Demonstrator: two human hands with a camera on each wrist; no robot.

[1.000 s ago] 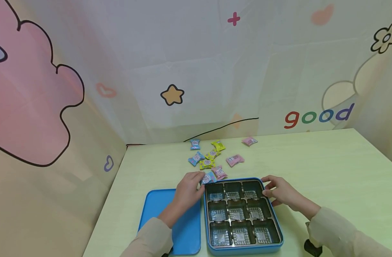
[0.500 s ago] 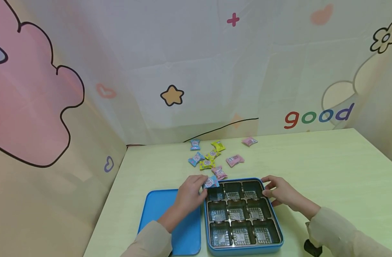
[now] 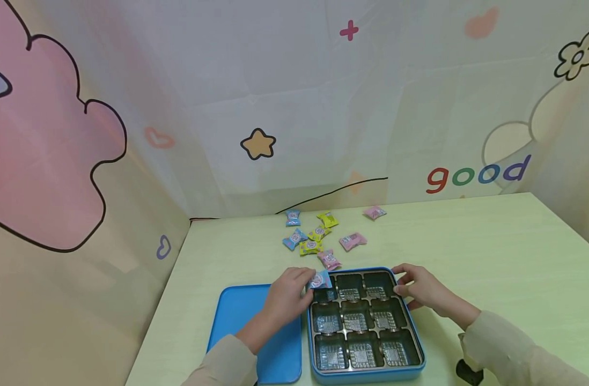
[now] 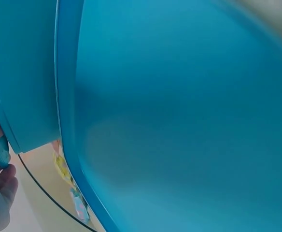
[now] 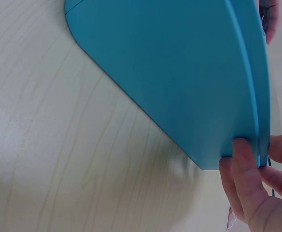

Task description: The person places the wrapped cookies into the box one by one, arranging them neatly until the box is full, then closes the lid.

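A blue wrapped candy [image 3: 320, 280] is pinched in the fingertips of my left hand [image 3: 286, 294], over the far-left compartment of the blue tin [image 3: 369, 375]. Inside the tin sits a dark tray [image 3: 345, 333] divided into several compartments; no candy shows in those in sight. My right hand [image 3: 425, 288] grips the tin's far right corner. The right wrist view shows its fingertips [image 5: 242, 147] pressed to the outer wall. Below my left forearm lies the blue lid [image 3: 236, 305], filling most of the left wrist view.
Behind the tin, several candies lie loose on the pale table [image 3: 507, 257]: blue ones [image 3: 294, 239], yellow ones [image 3: 311, 246] and pink ones [image 3: 353, 241]. The nearest pink candy [image 3: 329, 260] is close to the tin's far edge. A printed cloth [image 3: 314, 107] hangs behind the table.
My left hand has brought the blue candy from beside the tin's far-left corner over the rim, to the right and nearer. The right hand stays at its corner.
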